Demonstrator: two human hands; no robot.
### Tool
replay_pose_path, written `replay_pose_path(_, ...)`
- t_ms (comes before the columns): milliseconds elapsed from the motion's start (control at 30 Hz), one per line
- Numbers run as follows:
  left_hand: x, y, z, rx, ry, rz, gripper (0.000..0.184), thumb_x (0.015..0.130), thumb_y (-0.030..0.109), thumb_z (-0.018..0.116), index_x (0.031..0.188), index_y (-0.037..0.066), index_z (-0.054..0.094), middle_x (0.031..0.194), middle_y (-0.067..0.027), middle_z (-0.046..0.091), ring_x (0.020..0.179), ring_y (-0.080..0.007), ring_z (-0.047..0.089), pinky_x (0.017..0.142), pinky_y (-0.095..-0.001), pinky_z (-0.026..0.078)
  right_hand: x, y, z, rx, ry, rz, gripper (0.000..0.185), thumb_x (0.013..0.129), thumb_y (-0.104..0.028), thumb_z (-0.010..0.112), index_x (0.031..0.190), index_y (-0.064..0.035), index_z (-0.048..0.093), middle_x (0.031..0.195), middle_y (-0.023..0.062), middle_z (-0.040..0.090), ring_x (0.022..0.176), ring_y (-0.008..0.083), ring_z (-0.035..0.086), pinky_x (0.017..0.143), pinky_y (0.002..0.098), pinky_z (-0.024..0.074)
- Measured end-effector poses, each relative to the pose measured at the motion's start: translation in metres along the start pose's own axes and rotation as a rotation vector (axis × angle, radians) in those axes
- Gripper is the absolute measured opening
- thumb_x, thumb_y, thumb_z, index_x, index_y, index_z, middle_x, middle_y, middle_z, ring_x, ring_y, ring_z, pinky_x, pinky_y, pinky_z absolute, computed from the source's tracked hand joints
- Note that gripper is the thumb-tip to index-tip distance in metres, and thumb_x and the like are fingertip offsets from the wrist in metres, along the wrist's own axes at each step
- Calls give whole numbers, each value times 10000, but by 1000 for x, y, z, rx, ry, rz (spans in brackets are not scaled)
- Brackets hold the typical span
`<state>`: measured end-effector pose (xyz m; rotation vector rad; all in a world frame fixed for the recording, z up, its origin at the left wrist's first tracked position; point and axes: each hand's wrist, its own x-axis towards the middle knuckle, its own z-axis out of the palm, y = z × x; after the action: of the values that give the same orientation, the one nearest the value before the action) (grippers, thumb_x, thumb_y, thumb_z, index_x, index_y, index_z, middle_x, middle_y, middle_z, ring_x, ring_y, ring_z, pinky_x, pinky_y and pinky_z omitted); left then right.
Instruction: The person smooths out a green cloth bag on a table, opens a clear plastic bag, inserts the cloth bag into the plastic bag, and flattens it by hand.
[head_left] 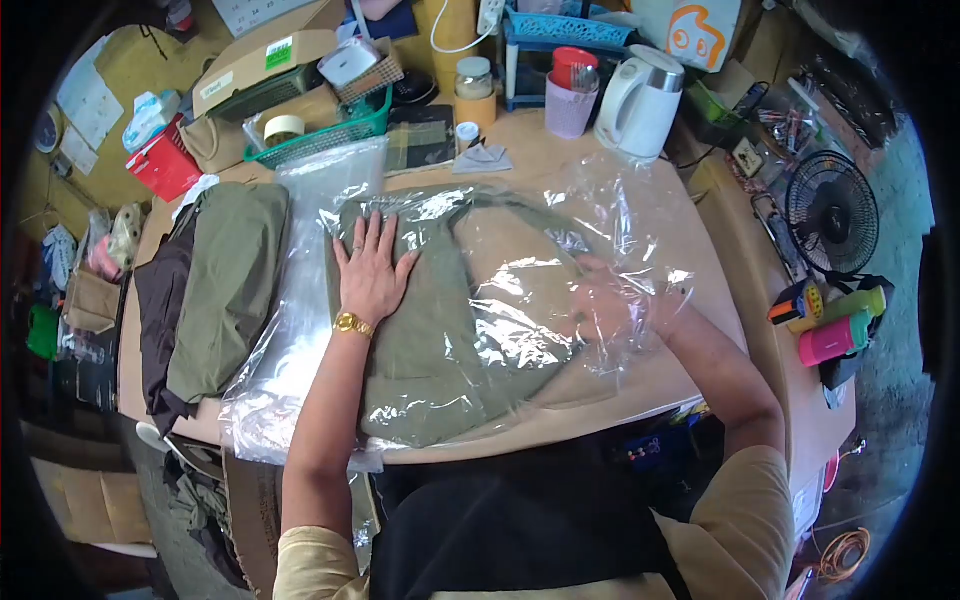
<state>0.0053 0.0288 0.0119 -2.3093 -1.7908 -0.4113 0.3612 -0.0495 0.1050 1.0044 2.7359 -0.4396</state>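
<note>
bagging step, seemingly. your left hand (370,275) open, fingers spread flat, olive garment (430,345) beneath it, reaching toward your right hand (605,300). right seems inside clear bag (625,225); glare hides its grip, can't tell. next likely calls for left as anchor, right straightening garment.

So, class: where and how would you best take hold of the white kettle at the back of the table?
Probably by the handle, coming from the front left: the white kettle stands upright with its looped handle turned to that side. The purple cup stands close, so go in carefully.
</note>
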Motion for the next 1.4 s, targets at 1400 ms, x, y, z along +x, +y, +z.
replay_pose_path(1400,-2,8,-7,-59,-24,-75,685,997,513,397,1542,110,295,1578,-109,345,1478,-307,264,1189,-592,130,-68,221,54,168,1390,1055,274,863,-280,684,937,-18,657,899,175,692,862,297,658,808,426,510)
